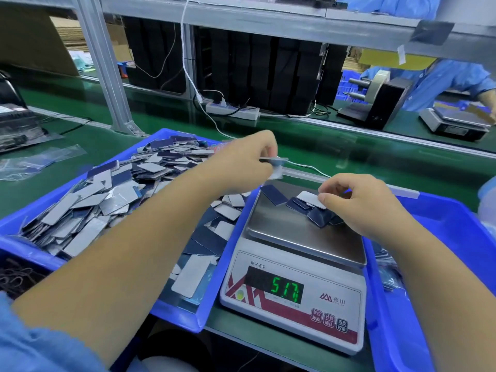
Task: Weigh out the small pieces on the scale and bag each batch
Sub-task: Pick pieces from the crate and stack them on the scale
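Small flat rectangular pieces (pixel 316 210), dark blue on one face and silvery on the other, lie in a little heap on the steel pan of the digital scale (pixel 292 264), toward its far right corner. The scale's green display reads about 51.7. The right hand (pixel 367 208) hovers over that heap, thumb and forefinger pinching a silvery piece at the pan. The left hand (pixel 247 162), just beyond the scale's far left corner, grips a few more pieces between its fingers. Left of the scale, a blue tray (pixel 212 299) holds a large loose pile of the same pieces. Judging by that pile and the small heap, the weighing is at an early stage: this batch looks not yet complete and unbagged. Clear bags (pixel 35 162) lie well left of the scale.
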A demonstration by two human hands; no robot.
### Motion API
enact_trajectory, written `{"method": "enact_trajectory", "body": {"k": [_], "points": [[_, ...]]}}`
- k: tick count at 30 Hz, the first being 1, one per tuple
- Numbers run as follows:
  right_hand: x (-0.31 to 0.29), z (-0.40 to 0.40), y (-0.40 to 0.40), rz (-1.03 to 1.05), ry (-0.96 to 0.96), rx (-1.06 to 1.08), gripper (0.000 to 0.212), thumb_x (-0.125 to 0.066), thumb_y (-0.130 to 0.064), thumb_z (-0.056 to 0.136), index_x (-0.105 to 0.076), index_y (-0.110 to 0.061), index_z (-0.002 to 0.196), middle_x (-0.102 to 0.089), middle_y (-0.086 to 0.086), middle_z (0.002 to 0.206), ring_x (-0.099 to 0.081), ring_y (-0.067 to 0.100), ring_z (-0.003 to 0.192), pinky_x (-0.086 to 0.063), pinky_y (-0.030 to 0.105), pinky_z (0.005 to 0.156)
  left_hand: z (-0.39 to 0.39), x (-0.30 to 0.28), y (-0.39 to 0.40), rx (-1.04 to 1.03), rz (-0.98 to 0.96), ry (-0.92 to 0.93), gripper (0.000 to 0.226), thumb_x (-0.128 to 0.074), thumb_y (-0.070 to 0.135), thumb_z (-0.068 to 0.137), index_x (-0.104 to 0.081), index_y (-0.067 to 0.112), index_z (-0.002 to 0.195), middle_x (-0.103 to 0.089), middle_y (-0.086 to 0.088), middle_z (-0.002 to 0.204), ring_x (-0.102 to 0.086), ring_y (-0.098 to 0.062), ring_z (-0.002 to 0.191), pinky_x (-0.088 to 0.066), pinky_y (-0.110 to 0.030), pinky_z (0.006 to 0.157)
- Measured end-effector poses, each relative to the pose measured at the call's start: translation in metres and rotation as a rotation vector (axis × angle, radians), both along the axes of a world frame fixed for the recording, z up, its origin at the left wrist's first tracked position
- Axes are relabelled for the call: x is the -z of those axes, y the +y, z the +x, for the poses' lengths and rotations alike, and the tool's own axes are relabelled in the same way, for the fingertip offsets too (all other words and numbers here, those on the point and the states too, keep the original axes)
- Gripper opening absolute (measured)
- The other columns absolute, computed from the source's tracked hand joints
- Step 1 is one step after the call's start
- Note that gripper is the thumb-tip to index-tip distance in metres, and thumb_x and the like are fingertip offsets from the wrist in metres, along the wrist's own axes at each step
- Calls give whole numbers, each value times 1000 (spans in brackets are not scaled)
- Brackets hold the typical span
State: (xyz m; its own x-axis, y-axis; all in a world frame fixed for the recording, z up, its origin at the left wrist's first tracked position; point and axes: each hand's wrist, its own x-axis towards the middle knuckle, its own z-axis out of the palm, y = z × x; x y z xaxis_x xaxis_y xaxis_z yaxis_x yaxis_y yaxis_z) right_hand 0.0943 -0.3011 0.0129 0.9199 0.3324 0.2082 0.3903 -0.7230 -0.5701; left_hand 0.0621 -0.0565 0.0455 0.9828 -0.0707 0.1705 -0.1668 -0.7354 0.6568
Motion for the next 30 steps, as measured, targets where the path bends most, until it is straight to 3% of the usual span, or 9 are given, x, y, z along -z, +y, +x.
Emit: {"method": "enact_trajectory", "body": {"k": [4, 8, 11, 16, 20, 24, 27, 30], "points": [[-1, 3, -3, 32, -1, 66, 15, -67, -28, 88, -67, -33, 74, -63, -30, 74, -56, -7, 68, -38, 23, 58, 4, 4, -40, 166, 18, 67, 7, -51, 19, 95, -49, 26, 93, -55, 8, 79, -47, -7, 64, -35, -28, 58], [-1, 5, -5, 47, 4, 124, 15, -68, -26, 86, -68, -31, 72, -65, -22, 69, -56, 0, 62, -39, 22, 56, 7, 17, -66, 300, 154, 55, 8, -50, 16, 92, -47, 23, 95, -54, 2, 94, -49, -21, 89, -44, -40, 80], [-2, 6, -5, 41, 10, 129, 13, -68, -27, 85, -70, -30, 73, -65, -19, 69, -55, -2, 64, -37, 22, 54, 8, 27, -69, 359, 276, 6, 21, -51, 16, 87, -50, 21, 108, -52, -1, 112, -38, -24, 110, -34, -45, 99], [-3, 4, -5, 22, 3, 113, 16, -65, -24, 86, -68, -30, 72, -64, -24, 69, -54, -8, 66, -37, 23, 54, 7, 32, -58, 401, 290, 27, 40, -51, 26, 80, -55, 30, 119, -47, 9, 123, -29, -17, 122, -24, -46, 109], [-3, 4, -6, 44, 12, 129, 16, -65, -26, 87, -67, -31, 72, -64, -27, 70, -55, -9, 65, -37, 23, 55, 5, 29, -48, 376, 127, 33, 55, -43, 28, 69, -56, 32, 122, -50, 13, 113, -32, -10, 110, -32, -39, 97], [-3, 4, -7, 44, 27, 128, 16, -65, -27, 88, -68, -32, 72, -64, -27, 69, -55, -9, 64, -38, 23, 55, 10, 30, -31, 221, -45, 34, 41, -46, 20, 77, -55, 37, 113, -53, 16, 111, -43, -10, 110, -38, -31, 90], [-3, 3, -8, 27, 35, 125, 17, -65, -26, 88, -68, -30, 72, -64, -25, 68, -54, -9, 61, -38, 23, 54, 17, 34, -15, 96, -116, -12, 30, -51, 9, 88, -59, 31, 107, -52, 16, 98, -47, 4, 81, -38, -21, 69], [-4, 3, -8, 14, 39, 118, 17, -66, -25, 87, -68, -29, 71, -65, -23, 68, -54, -8, 60, -38, 23, 55, 24, 40, -5, -15, -133, -10, 23, -51, 12, 91, -62, 27, 103, -51, 12, 90, -48, -3, 69, -38, -23, 60]]}}
